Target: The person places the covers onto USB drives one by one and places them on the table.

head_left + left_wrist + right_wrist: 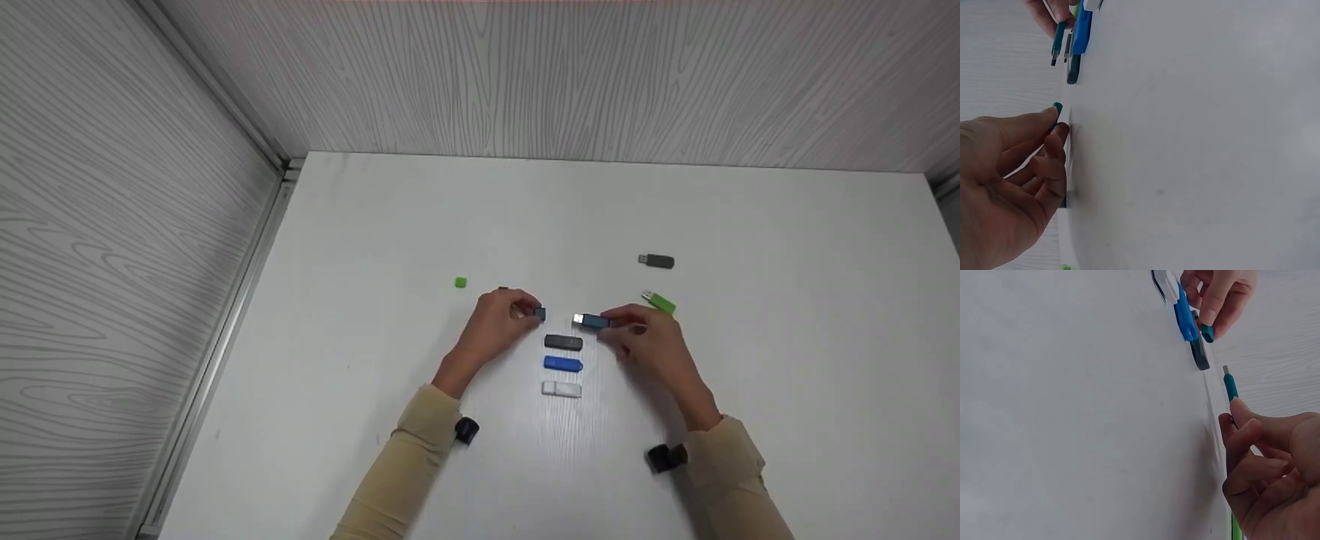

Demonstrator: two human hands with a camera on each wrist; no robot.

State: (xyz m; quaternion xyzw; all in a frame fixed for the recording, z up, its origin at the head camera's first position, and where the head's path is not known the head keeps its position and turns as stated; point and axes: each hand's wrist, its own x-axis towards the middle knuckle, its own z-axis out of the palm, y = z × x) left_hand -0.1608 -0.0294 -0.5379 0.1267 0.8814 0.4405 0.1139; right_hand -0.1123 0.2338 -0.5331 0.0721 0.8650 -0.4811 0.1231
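My left hand [496, 322] pinches a small teal cap [540, 313] between thumb and fingertips. Facing it across a short gap, a teal USB stick [596, 322] is held in my right hand [651, 339], its bare metal plug [1226, 370] pointing toward the cap. Just in front of the hands, three capped USB sticks lie in a column: black [563, 343], blue [563, 364] and white [562, 389]. Beyond the right hand rests a green USB stick [660, 302] with its plug exposed. A dark piece [503, 288] peeks out behind the left hand, mostly hidden.
Farther back on the white table [360, 225] lies a dark grey USB stick [657, 261], plug bared to the left. A little green cap [460, 283] sits left of the left hand. Wood-grained panels [480, 82] border the table at the back and left.
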